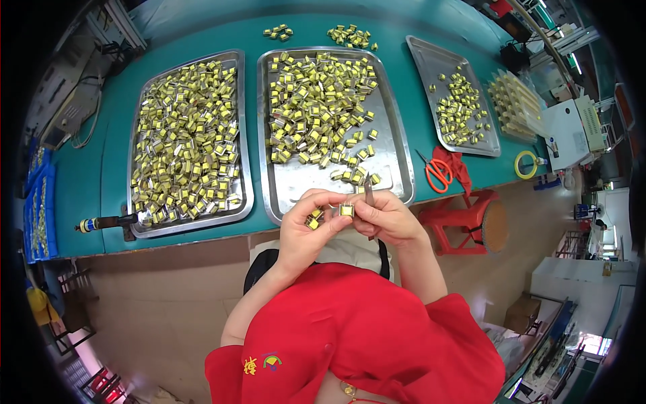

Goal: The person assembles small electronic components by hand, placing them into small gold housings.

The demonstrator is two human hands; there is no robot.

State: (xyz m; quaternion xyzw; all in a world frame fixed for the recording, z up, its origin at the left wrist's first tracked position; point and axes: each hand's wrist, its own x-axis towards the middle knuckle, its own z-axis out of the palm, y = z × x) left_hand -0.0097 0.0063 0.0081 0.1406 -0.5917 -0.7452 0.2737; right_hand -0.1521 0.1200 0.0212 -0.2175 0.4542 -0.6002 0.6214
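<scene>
Between the thumb and fingers of my left hand (306, 227) is a small transformer (346, 210) with yellow tape and metal pins. At least one more yellow transformer (314, 219) is tucked in the same palm. My right hand (396, 219) grips a narrow, dark metal tool (369, 192) with a pointed top end; its exact kind is unclear. The right fingertips are beside the raised transformer. Both hands are over the front edge of the middle metal tray (397, 135), which holds a heap of similar transformers (316, 101).
To the left, another metal tray (247, 175) is full of transformers, with a handled tool (104, 223) by its corner. A third tray (418, 57), red-handled scissors (439, 176), a red cloth (459, 165) and a tape roll (525, 164) lie right. A red stool (464, 219) stands below.
</scene>
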